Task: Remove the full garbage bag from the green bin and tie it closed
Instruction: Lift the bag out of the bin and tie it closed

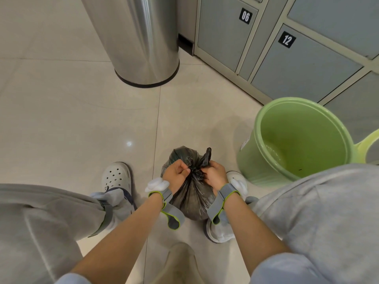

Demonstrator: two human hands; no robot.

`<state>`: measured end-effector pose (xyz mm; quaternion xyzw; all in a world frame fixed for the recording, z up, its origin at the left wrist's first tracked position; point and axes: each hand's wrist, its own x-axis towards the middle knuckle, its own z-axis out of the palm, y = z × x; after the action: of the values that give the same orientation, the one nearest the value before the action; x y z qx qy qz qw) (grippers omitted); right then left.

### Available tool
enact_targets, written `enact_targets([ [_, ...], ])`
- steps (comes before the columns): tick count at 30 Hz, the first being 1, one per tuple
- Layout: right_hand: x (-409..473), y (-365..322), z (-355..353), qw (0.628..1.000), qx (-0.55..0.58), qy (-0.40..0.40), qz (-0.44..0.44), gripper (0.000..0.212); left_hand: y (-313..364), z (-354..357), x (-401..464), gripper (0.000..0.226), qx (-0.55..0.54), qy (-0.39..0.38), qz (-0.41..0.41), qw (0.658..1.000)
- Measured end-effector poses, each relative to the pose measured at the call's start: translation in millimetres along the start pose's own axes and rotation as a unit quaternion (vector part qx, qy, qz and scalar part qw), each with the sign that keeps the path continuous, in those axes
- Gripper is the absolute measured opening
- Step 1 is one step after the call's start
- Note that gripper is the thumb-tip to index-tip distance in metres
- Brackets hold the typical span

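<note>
- The green bin [295, 140] stands on the floor [61, 119] to the right, with no bag in it.
- The black garbage bag [191, 193] sits on the floor between the feet, just beside the bin.
- Left hand [176, 174] and right hand [214, 174] have their fingers clamped on the bag's gathered neck.

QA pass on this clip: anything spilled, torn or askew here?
Only the round green plastic bin: it looks tipped toward the camera, unlined, with a small dark speck inside. The black plastic garbage bag sits intact on the tiled floor, left hand and right hand gripping its neck.
</note>
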<state>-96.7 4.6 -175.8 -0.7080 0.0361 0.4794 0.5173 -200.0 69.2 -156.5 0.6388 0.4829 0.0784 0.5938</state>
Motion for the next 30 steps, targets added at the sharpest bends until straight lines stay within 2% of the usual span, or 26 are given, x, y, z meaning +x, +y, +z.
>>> enact_targets([
  [4, 0.6, -1.7, -1.0, 1.000, -0.006, -0.013, 0.005, 0.035, 4.0, 0.3, -2.7, 0.009, -0.025, 0.029, -0.011, 0.999],
  [8, 0.6, -1.7, -3.3, 1.000, -0.009, -0.019, 0.004, 0.035, 1.3, -0.7, -1.2, 0.011, 0.016, 0.008, -0.002, 1.000],
  [11, -1.6, -3.0, -3.0, 1.000, -0.022, -0.022, 0.007, 0.033, -0.2, -1.6, 2.0, 0.003, 0.032, 0.004, -0.007, 0.999],
  [14, -3.3, -4.4, -2.8, 0.999, -0.018, -0.031, 0.012, 0.032, -2.3, -2.3, 6.4, 0.018, 0.070, 0.004, -0.006, 0.997],
  [18, -3.3, -4.4, -1.6, 1.000, -0.009, -0.025, 0.009, 0.031, -1.4, -3.6, 4.9, 0.005, 0.120, -0.025, 0.033, 0.992],
  [21, -0.5, -3.2, -1.3, 1.000, -0.002, -0.005, 0.005, 0.034, -2.9, -6.0, 5.5, 0.011, 0.164, -0.058, 0.064, 0.983],
  [27, 1.8, -1.9, -1.2, 1.000, 0.014, 0.009, 0.024, 0.031, -10.7, -7.5, 7.5, 0.013, 0.131, -0.063, 0.074, 0.987],
  [30, 1.8, -2.3, -1.0, 0.999, 0.036, 0.012, 0.029, 0.028, -16.7, -10.6, 12.9, 0.014, 0.133, -0.090, 0.078, 0.984],
])
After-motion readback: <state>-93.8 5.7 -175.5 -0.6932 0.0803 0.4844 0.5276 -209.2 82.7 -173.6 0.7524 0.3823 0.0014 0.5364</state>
